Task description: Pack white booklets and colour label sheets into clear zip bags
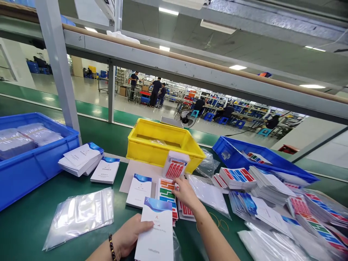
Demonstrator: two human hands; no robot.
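Note:
My left hand (130, 235), with a bead bracelet on its wrist, is closed on a white booklet with a blue top (157, 232), held near the bottom of the view. My right hand (186, 192) reaches forward onto a stack of sticker sheets with red, green and orange labels (167, 194), its fingers pinched at a sheet's edge. A leaning pile of red label sheets (175, 167) stands just beyond it against the yellow bin (163, 145). Another white booklet (139, 190) lies to the left of the stickers.
A blue bin (29, 166) of bagged items stands at left, with booklet stacks (81, 157) beside it. Clear zip bags (80, 214) lie front left. A second blue bin (261, 161) and heaps of leaflets and label sheets (272, 195) fill the right. Other workers sit far off.

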